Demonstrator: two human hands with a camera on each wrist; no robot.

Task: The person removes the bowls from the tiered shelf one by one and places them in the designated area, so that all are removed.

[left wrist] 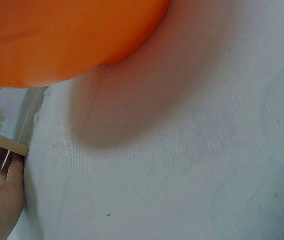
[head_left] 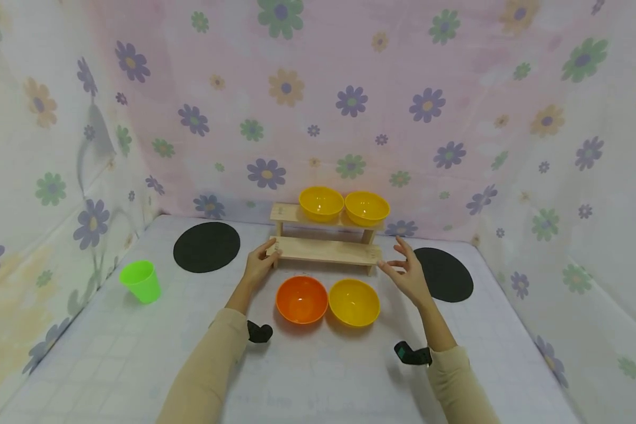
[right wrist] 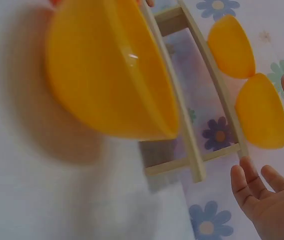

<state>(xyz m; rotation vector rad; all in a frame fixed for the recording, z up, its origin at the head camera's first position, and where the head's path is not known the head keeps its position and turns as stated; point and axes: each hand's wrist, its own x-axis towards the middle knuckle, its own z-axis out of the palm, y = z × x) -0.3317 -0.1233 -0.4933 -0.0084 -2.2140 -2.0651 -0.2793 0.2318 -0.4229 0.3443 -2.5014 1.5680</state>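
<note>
A two-tier wooden shelf stand stands toward the back of the table. My left hand holds the left end of its lower board between thumb and fingers. By the right end is my right hand, its fingers spread and loosely bent, with nothing held. Side by side on the upper board sit two yellow bowls. On the table before the stand are an orange bowl and, to its right, another yellow bowl. In the left wrist view, the left hand is partly cut off.
A bright green cup stands at the left of the white table. Black round mats lie on both sides of the stand. Flower-printed cloth hangs behind and along the sides.
</note>
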